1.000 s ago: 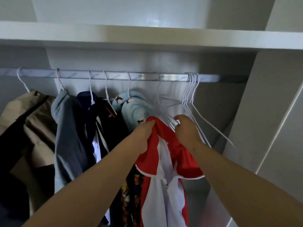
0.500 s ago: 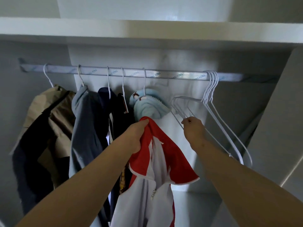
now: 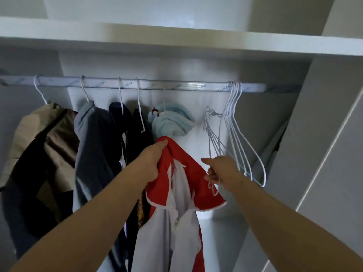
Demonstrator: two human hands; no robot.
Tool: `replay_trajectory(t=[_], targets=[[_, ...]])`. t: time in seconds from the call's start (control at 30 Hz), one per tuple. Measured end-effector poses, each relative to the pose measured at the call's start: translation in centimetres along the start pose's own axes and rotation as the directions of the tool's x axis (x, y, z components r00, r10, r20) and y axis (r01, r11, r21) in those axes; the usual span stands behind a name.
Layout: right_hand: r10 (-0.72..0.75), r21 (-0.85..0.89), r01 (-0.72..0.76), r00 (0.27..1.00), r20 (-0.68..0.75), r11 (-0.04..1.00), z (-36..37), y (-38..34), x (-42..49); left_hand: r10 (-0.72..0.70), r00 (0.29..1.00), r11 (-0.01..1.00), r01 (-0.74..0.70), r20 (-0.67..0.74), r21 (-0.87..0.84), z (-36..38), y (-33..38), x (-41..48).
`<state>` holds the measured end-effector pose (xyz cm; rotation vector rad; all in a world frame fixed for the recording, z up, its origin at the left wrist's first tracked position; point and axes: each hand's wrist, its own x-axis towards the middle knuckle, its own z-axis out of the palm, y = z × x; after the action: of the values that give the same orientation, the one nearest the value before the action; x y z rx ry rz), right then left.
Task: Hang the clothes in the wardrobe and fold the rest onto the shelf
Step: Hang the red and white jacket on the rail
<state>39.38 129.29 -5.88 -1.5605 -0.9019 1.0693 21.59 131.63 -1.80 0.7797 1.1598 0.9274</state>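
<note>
Right hand (image 3: 220, 171) lowered, pinching hanger (image 3: 214, 142) | left hand (image 3: 153, 161) raised, gripping red garment (image 3: 176, 173)

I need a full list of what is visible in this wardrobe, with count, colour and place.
shelf: one, white, above rail.
rail: one, pale, across wardrobe.
jacket: one, beige-brown, far left.
top: one, grey-blue, beside jacket.
dark clothes: two, navy or black, mid-rail.
fluffy garment: one, light blue, right of dark clothes.
empty hangers: several, white, rail's right end.
red garment: one, red-white, held up centre.
left hand: grips red garment.
right hand: grips one empty hanger.
</note>
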Motion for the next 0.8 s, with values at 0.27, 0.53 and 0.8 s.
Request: replay_trajectory(t=[0.27, 0.53, 0.8], targets=[[-0.076, -0.129, 0.056, 0.985, -0.155, 0.99, 1.9, 2.5, -8.5, -0.003, 0.989, 0.998, -0.006, 0.147, 0.06, -3.1, -1.2, -3.8], [-0.032, -0.049, 0.007, 0.853, -0.521, 0.999, 4.7, 8.0, -17.5, -0.021, 0.961, 0.981, -0.034, 0.275, 0.193, -6.3, -5.6, -8.7], [-0.003, 0.213, 0.127, 0.863, -0.506, 0.969, 3.8, 10.6, -27.6, -0.033, 0.905, 0.934, -0.124, 0.424, 0.336, -6.1, -10.8, -13.8]])
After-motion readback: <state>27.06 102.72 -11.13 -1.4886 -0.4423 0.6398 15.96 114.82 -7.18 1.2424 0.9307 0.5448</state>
